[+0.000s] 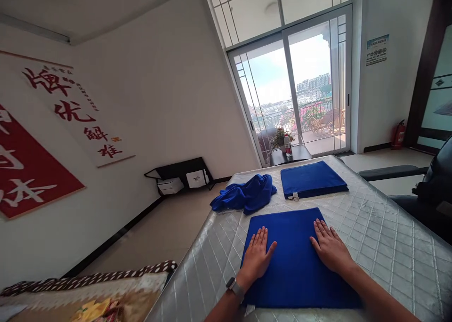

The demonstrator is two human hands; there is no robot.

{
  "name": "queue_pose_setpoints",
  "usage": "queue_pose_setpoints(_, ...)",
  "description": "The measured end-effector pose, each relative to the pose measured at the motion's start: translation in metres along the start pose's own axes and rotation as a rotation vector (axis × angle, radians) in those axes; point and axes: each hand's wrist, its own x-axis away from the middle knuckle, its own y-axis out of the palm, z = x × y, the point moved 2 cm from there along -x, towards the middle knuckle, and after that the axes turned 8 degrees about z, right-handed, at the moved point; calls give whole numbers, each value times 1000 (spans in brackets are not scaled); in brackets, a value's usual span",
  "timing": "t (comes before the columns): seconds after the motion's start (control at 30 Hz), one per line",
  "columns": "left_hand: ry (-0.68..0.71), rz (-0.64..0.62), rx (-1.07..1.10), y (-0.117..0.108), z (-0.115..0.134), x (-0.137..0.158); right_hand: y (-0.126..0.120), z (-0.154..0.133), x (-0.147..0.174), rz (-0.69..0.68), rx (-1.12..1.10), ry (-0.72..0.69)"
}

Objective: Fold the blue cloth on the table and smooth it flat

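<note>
A flat blue cushion cover [293, 265] lies smooth on the silvery quilted surface [197, 270] in front of me. My left hand [257, 253] rests flat on its left side, fingers stretched out. On its right edge lies my right hand [328, 244], palm down with the fingers extended. A white tag shows at the near left corner. Farther off, a neat stack of folded blue covers [314, 178] has a white label at its near edge. To the left of that stack is a crumpled blue cloth [247, 195].
A small dark table [291, 156] with a plant and a bottle [287, 145] stands beyond the far edge. Black chair parts [391, 172] are at the right. A low black rack [183, 169] stands by the wall, and a patterned cloth [88, 277] lies at lower left.
</note>
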Motion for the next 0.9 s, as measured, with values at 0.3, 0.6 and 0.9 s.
queue_pose_setpoints(0.3,-71,29,57,0,-47,23,7,2,-1,3,32,-17)
queue_pose_setpoints(0.6,-39,37,107,6,-58,21,7,4,-3,1,34,-30)
queue_pose_setpoints(0.9,-33,86,106,2,-57,22,5,3,-3,-9,60,-56)
